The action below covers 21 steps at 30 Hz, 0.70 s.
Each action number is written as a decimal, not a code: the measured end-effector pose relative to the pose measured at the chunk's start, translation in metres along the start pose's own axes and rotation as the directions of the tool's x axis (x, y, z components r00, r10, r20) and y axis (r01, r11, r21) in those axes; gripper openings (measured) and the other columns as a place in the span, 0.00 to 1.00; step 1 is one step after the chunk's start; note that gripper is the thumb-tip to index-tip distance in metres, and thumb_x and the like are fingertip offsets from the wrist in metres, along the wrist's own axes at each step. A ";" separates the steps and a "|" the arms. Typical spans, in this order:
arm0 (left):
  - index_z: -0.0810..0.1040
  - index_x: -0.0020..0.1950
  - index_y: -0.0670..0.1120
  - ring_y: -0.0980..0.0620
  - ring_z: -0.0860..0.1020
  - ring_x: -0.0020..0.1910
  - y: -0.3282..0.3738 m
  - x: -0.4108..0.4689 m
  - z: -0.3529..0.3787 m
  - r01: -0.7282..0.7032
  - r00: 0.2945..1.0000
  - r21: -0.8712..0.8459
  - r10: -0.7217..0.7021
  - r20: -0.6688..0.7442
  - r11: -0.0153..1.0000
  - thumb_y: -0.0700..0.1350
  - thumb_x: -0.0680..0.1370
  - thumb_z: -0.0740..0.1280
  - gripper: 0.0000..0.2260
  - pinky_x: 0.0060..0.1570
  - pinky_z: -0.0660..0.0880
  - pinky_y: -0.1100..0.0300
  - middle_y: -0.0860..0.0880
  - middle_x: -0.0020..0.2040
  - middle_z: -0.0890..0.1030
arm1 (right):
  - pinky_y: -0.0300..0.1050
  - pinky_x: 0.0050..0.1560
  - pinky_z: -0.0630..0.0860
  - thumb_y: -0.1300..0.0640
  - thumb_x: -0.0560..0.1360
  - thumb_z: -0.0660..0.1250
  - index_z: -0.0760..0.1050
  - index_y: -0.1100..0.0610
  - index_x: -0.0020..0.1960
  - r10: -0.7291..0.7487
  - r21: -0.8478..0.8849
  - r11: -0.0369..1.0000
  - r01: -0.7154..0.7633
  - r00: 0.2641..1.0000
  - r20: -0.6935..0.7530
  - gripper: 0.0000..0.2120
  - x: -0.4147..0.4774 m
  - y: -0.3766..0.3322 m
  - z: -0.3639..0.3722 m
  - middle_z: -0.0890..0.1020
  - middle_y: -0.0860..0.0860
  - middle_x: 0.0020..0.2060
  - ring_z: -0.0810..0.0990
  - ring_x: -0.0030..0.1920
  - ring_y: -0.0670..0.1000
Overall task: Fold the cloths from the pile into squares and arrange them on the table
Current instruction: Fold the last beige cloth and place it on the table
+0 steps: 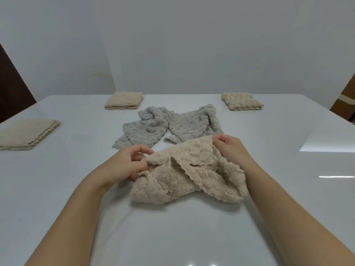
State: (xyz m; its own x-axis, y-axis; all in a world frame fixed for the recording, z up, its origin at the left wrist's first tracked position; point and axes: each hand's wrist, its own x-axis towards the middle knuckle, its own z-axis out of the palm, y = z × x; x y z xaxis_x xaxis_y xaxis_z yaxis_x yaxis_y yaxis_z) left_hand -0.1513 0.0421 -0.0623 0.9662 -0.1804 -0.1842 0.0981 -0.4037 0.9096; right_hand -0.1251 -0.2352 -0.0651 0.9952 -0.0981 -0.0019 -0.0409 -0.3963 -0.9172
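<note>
A glossy white table (57,189) fills the lower frame; a plain pale wall (172,45) closes the upper half. We count three folded beige squares: far left (28,134), upper centre-left (124,100) and upper right (242,101). Two crumpled grey cloths (169,125) form the pile at centre. One unfolded beige cloth (190,175) lies below it, pinched at its edges by the left hand (124,166) and right hand (230,146).

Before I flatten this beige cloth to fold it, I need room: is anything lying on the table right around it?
Only the grey cloths, crumpled just beyond the beige cloth that both hands grip. The bare table in front is free.
</note>
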 end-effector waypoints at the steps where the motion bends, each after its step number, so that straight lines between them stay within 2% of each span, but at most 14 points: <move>1: 0.79 0.48 0.49 0.53 0.77 0.32 -0.003 0.003 0.001 -0.012 0.993 0.084 0.022 -0.120 0.996 0.37 0.70 0.69 0.10 0.32 0.72 0.64 0.52 0.34 0.81 | 0.30 0.24 0.65 0.57 0.80 0.64 0.77 0.55 0.42 0.011 0.016 1.000 -0.011 1.000 -0.007 0.08 0.000 0.002 0.001 0.74 0.49 0.29 0.68 0.20 0.39; 3: 0.80 0.43 0.52 0.54 0.78 0.37 -0.009 0.010 0.001 0.024 0.925 0.305 0.094 -0.367 0.952 0.40 0.70 0.69 0.07 0.37 0.72 0.61 0.56 0.34 0.81 | 0.38 0.35 0.73 0.57 0.78 0.66 0.79 0.55 0.40 0.023 0.071 0.997 -0.021 1.000 -0.021 0.10 -0.002 0.006 0.006 0.79 0.52 0.34 0.76 0.31 0.43; 4: 0.79 0.41 0.54 0.55 0.78 0.40 -0.010 0.011 0.002 0.048 0.884 0.362 0.129 -0.450 0.931 0.41 0.70 0.70 0.07 0.40 0.73 0.60 0.56 0.36 0.81 | 0.43 0.40 0.74 0.57 0.78 0.66 0.79 0.56 0.39 0.023 0.073 0.997 -0.021 0.999 -0.029 0.10 -0.004 0.006 0.009 0.81 0.53 0.36 0.77 0.35 0.47; 6: 0.79 0.40 0.55 0.55 0.78 0.42 -0.013 0.010 0.001 0.052 0.809 0.381 0.185 -0.559 0.923 0.44 0.71 0.70 0.05 0.44 0.76 0.54 0.58 0.38 0.81 | 0.45 0.42 0.73 0.58 0.78 0.65 0.79 0.57 0.39 0.026 0.045 0.999 -0.024 0.999 -0.047 0.11 -0.005 0.006 0.012 0.81 0.54 0.37 0.77 0.38 0.51; 8: 0.78 0.40 0.54 0.55 0.79 0.41 -0.013 0.007 0.000 0.041 0.749 0.388 0.229 -0.622 0.921 0.49 0.72 0.72 0.04 0.44 0.76 0.52 0.59 0.38 0.81 | 0.44 0.41 0.72 0.58 0.78 0.64 0.78 0.58 0.38 0.035 0.033 0.999 -0.033 0.996 -0.084 0.11 -0.004 0.006 0.011 0.81 0.54 0.37 0.76 0.37 0.51; 9: 0.78 0.41 0.54 0.54 0.79 0.40 -0.012 0.006 0.000 0.025 0.734 0.400 0.255 -0.630 0.916 0.50 0.73 0.72 0.04 0.43 0.77 0.52 0.59 0.39 0.81 | 0.43 0.40 0.72 0.58 0.78 0.63 0.78 0.56 0.38 0.028 -0.006 1.000 -0.028 0.993 -0.116 0.11 -0.004 0.007 0.009 0.81 0.53 0.36 0.77 0.37 0.50; 11: 0.77 0.42 0.54 0.54 0.78 0.39 -0.010 0.005 0.002 -0.055 0.708 0.473 0.368 -0.603 0.879 0.47 0.74 0.72 0.04 0.41 0.76 0.51 0.57 0.41 0.80 | 0.42 0.37 0.71 0.57 0.77 0.61 0.76 0.52 0.40 -0.033 -0.198 0.980 -0.002 0.985 -0.170 0.09 -0.003 0.011 0.008 0.81 0.49 0.37 0.77 0.37 0.50; 13: 0.77 0.43 0.54 0.55 0.76 0.38 -0.008 0.005 0.006 -0.145 0.663 0.578 0.512 -0.546 0.803 0.44 0.74 0.71 0.06 0.40 0.75 0.53 0.57 0.44 0.76 | 0.44 0.39 0.72 0.56 0.76 0.61 0.75 0.48 0.49 -0.125 -0.450 0.892 0.039 0.979 -0.163 0.06 -0.006 0.013 0.010 0.80 0.47 0.42 0.78 0.43 0.52; 14: 0.77 0.44 0.53 0.56 0.74 0.37 -0.007 0.005 0.007 -0.175 0.642 0.609 0.558 -0.525 0.774 0.43 0.74 0.71 0.06 0.39 0.73 0.55 0.57 0.44 0.74 | 0.46 0.43 0.74 0.56 0.76 0.62 0.74 0.46 0.55 -0.193 -0.552 0.829 0.091 0.973 -0.130 0.10 -0.008 0.014 0.011 0.79 0.46 0.46 0.78 0.47 0.52; 16: 0.79 0.44 0.53 0.59 0.73 0.35 -0.007 0.005 0.008 -0.191 0.641 0.637 0.586 -0.495 0.747 0.43 0.74 0.71 0.05 0.36 0.69 0.58 0.58 0.44 0.72 | 0.49 0.51 0.73 0.58 0.73 0.65 0.72 0.46 0.65 -0.388 -0.639 0.709 0.298 0.922 0.001 0.21 -0.005 0.017 0.011 0.76 0.48 0.55 0.75 0.55 0.52; 17: 0.79 0.44 0.53 0.60 0.72 0.34 -0.007 0.005 0.009 -0.175 0.653 0.642 0.576 -0.492 0.746 0.44 0.75 0.71 0.04 0.35 0.67 0.59 0.59 0.44 0.72 | 0.49 0.53 0.71 0.59 0.72 0.68 0.74 0.46 0.66 -0.483 -0.654 0.634 0.412 0.872 0.081 0.23 -0.003 0.018 0.011 0.75 0.49 0.58 0.74 0.58 0.52; 19: 0.78 0.44 0.54 0.59 0.72 0.34 -0.009 0.006 0.009 -0.144 0.661 0.657 0.566 -0.492 0.740 0.44 0.74 0.71 0.05 0.36 0.67 0.59 0.59 0.44 0.73 | 0.49 0.52 0.68 0.55 0.71 0.73 0.80 0.44 0.57 -0.585 -0.631 0.527 0.569 0.782 0.217 0.16 0.001 0.020 0.014 0.76 0.49 0.56 0.74 0.57 0.53; 21: 0.78 0.43 0.54 0.56 0.74 0.36 -0.008 0.005 0.010 -0.164 0.655 0.643 0.570 -0.497 0.748 0.44 0.74 0.72 0.06 0.39 0.69 0.59 0.59 0.42 0.77 | 0.52 0.50 0.72 0.51 0.70 0.75 0.83 0.44 0.47 -0.619 -0.565 0.506 0.652 0.731 0.289 0.06 0.003 0.022 0.018 0.77 0.47 0.49 0.75 0.50 0.51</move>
State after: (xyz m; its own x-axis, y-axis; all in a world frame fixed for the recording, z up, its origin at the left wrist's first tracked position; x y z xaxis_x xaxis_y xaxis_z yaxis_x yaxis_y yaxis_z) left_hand -0.1500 0.0358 -0.0745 0.8070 0.0975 0.5825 -0.2380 -0.8490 0.4718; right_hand -0.1211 -0.2281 -0.0921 0.7782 0.4371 0.4510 0.5776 -0.7801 -0.2405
